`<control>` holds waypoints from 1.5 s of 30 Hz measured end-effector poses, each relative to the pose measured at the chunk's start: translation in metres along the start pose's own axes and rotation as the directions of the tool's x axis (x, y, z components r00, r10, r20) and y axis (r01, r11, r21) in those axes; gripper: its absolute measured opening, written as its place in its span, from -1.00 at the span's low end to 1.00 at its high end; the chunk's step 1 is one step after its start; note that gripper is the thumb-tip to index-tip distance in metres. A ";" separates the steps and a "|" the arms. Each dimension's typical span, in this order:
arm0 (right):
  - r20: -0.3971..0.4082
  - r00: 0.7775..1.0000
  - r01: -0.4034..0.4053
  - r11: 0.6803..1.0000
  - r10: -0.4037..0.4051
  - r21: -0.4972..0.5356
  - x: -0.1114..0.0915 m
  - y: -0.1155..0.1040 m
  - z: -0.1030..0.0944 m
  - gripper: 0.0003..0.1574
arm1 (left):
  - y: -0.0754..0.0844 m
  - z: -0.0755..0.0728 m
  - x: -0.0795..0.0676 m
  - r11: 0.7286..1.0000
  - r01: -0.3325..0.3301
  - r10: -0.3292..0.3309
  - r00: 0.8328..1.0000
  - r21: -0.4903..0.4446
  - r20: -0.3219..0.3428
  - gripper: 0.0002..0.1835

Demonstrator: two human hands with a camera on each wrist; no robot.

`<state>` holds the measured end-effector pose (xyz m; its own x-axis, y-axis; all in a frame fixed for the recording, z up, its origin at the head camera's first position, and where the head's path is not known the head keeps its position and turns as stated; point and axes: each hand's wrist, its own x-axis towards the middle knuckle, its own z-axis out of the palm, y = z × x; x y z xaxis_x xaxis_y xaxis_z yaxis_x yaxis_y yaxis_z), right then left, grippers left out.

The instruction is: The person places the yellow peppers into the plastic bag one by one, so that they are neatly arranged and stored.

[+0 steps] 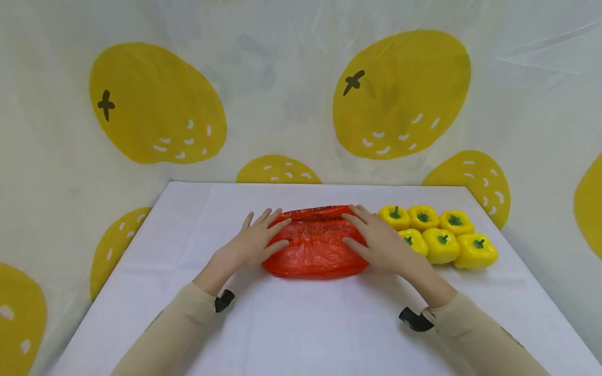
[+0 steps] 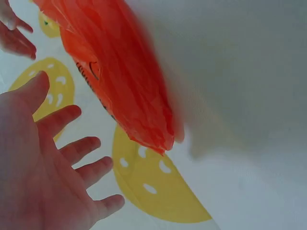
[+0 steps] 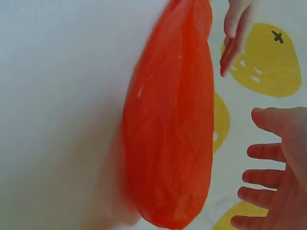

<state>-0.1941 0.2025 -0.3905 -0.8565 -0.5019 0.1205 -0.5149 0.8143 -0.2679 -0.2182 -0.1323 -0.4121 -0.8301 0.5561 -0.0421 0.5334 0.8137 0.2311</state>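
A red plastic bag (image 1: 315, 250) with dark printing near its top edge lies on the white table, its sides bulging a little. My left hand (image 1: 256, 240) hovers at the bag's left side, fingers spread and straight. On the other side, my right hand (image 1: 378, 237) reaches over the bag's right end with its fingers apart. Both wrist views show the palms and fingers standing off the red plastic, the left hand (image 2: 53, 167) and the right hand (image 3: 278, 167) each holding nothing. What the bag contains is hidden.
Several yellow bell peppers (image 1: 442, 245) with green stems stand in two rows right of the bag, partly behind my right hand. The white tablecloth (image 1: 301, 329) runs to the table's back edge, where a curtain (image 1: 282, 104) with large yellow fruit prints hangs.
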 end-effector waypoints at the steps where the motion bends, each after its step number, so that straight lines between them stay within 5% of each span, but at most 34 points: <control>1: -0.005 1.000 -0.001 1.000 0.001 0.010 -0.001 0.001 -0.003 -0.20 | -0.001 -0.001 -0.001 1.000 0.002 -0.002 1.000 -0.006 0.004 -0.27; 12: -0.059 0.996 -0.059 0.994 0.065 0.094 -0.017 0.012 -0.026 -0.32 | -0.009 -0.007 -0.018 0.992 0.103 -0.092 0.984 -0.068 0.151 -0.15; 25: -0.115 0.985 -0.102 0.976 0.125 0.191 -0.036 0.029 -0.045 -0.46 | -0.009 -0.002 -0.021 0.989 0.115 -0.091 0.966 -0.088 0.243 -0.12; 45: -0.201 0.950 -0.177 0.941 0.240 0.290 -0.073 0.072 -0.066 -0.42 | -0.019 0.004 -0.012 0.995 0.092 -0.075 0.955 -0.049 0.287 -0.15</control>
<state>-0.1707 0.3174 -0.3553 -0.9444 -0.2221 0.2424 -0.3224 0.7703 -0.5502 -0.2179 -0.1536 -0.4196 -0.7860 0.5189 -0.3361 0.4457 0.8523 0.2737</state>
